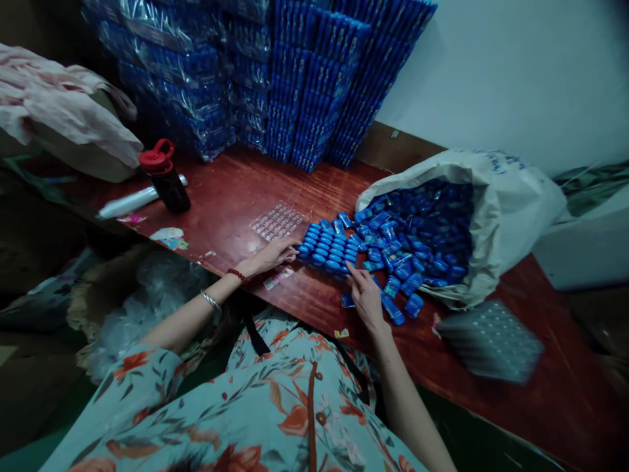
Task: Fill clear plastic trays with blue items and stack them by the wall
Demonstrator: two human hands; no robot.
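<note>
Rows of small blue wrapped pieces stand close together in a block on the table. My left hand reaches to the block's left edge, fingers stretched out and fingertips at the outermost pieces. At the front right corner is my right hand, its index finger extended against the pieces and the other fingers loosely bent. Any tray beneath the block is hidden. Loose blue packets spill toward it from a white sack lying on its side. Just behind my left hand lies a clear plastic tray with moulded cups.
A stack of clear trays stands at the right on the red-brown table. At the left are a dark bottle with a red lid and a plastic roll. Tall stacks of blue packs line the back.
</note>
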